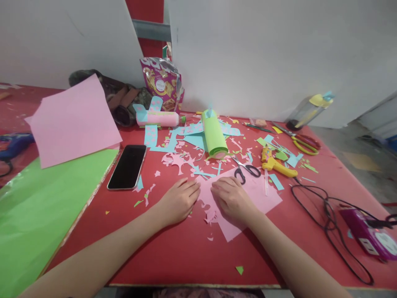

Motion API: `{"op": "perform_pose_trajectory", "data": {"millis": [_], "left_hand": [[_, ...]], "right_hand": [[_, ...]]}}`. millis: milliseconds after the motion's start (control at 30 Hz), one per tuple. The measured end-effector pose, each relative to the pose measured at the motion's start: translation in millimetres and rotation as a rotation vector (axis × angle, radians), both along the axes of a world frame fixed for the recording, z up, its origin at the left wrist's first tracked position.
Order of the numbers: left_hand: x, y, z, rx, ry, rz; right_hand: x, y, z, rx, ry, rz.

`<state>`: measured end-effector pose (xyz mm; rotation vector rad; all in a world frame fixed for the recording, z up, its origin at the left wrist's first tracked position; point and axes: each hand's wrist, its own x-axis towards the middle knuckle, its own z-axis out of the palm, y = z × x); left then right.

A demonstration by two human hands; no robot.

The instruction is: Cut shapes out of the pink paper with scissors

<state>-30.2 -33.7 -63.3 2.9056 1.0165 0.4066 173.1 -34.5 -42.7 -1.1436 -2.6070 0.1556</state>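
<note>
My left hand (180, 199) lies palm down on the red table (173, 256), fingers stretched flat, fingertips at the left edge of a cut pink paper sheet (260, 194). On that sheet rests my right hand (231, 198), also palm down, fingers lying flat and pressing the paper. Neither hand holds anything. Black-handled scissors (246, 169) lie just beyond my right hand. A green paper roll (214, 134) and a pink paper-covered bottle (158, 118) lie further back among blue and pink paper scraps.
A black phone (127, 167) lies left of my hands. Large green (43, 207) and pink (72, 122) sheets cover the left side. A yellow glue gun (274, 162), red-and-yellow scissors (305, 142), a black cable (328, 215) and a purple power strip (369, 236) are on the right. A snack bag (163, 82) leans on the wall.
</note>
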Motion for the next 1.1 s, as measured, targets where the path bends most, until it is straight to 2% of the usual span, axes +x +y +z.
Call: {"op": "perform_pose_trajectory", "data": {"millis": [100,233,433,900,1100], "left_hand": [[0.6,-1.1,-0.1,0.022,0.008,-0.001],[0.4,-0.5,0.8,0.063,0.008,-0.012],[0.8,0.1,0.4,0.092,0.012,-0.019],[1.5,-0.1,-0.5,0.098,-0.018,-0.023],[3.7,-0.1,7.7,0.093,-0.034,0.014]], "right_hand": [[-0.7,0.8,-2.1,0.023,0.039,0.018],[3.4,6.4,-8.9,0.058,0.109,-0.060],[2.4,10.0,-15.3,-0.042,0.172,-0.126],[3.3,14.5,-11.9,-0.120,0.200,-0.166],[3.6,14.7,-10.7,-0.132,0.185,-0.144]]}}
